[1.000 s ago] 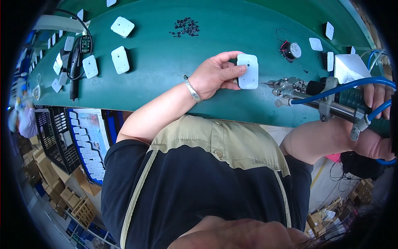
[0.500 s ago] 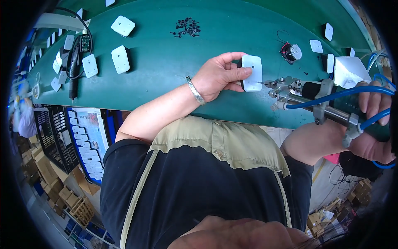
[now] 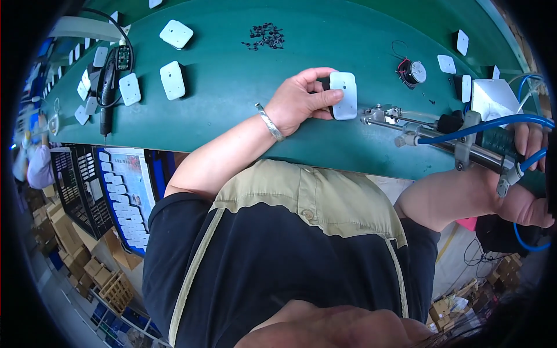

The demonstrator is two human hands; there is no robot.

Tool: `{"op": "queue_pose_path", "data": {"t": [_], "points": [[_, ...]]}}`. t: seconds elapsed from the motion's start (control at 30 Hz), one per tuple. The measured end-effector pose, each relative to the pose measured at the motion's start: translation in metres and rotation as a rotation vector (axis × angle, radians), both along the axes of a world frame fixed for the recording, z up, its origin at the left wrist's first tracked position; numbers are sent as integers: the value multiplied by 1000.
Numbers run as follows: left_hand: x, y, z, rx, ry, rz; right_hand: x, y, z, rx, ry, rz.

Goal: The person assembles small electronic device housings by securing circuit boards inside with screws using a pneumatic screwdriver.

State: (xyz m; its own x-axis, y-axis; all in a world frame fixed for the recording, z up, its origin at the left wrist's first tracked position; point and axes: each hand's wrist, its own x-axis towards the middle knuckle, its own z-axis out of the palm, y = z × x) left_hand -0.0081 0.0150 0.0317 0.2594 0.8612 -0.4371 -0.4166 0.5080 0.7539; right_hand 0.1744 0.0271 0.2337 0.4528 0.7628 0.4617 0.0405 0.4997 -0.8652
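My left hand (image 3: 301, 101) is closed around a small rounded box with a white cover (image 3: 346, 95) and black sides. The thumb presses on the white face, which has small holes. To the right, my right hand (image 3: 529, 139) is wrapped around the dark body of a pneumatic screwdriver (image 3: 447, 136) with metal cylinders and blue air hoses. Its metal tip points left at the box, with a narrow gap between them. Part of the right hand is cut off by the dark rim of the picture.
Small black screws (image 3: 266, 36) lie in a heap at the far middle. A round speaker (image 3: 413, 72) with wires sits at right. White-covered boxes (image 3: 173, 81) are spread at left, near a dark corded screwdriver (image 3: 107, 87). A white box (image 3: 493, 100) stands behind the hoses.
The pneumatic screwdriver has drawn back to the right, its tip now off the white cover. My left hand has shifted slightly left and away from me with the box.
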Motion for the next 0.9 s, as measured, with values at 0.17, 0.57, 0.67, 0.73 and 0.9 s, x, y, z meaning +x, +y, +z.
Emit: {"op": "queue_pose_path", "data": {"t": [0.17, 0.57, 0.67, 0.73, 0.9], "points": [[12, 0, 5, 3, -94, -54, 24, 25, -22, 315, 225, 1191], [18, 0, 5, -22, -150, -100, 30, 24, -21, 366, 190, 1119], [19, 0, 5, -34, -173, -109, 25, 24, -23, 387, 235, 1105], [18, 1, 5, -36, -188, -109, 29, 22, -23, 325, 272, 1145], [19, 0, 7, -42, -170, -64, 21, 23, -29, 207, 381, 1280]]}}
